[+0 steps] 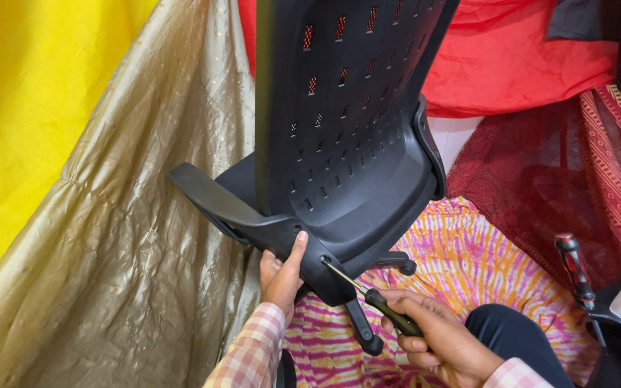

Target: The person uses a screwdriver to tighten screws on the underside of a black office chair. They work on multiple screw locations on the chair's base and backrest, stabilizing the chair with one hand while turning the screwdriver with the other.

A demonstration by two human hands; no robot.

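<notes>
Black perforated office chair (pixel 346 144) stands upright, green-handled screwdriver (pixel 379 302) tip in its armrest bracket.

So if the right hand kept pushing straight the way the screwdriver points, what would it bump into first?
The right hand aims its screwdriver up-left into the black chair's armrest bracket; the tip already seems to sit in a hole there, so it would meet that first.

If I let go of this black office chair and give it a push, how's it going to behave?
The black plastic office chair would probably roll, since a castor shows under it. It looks top-heavy with its tall perforated back, so it may tip. The left hand steadies it while the right hand works a black-handled screwdriver.
</notes>
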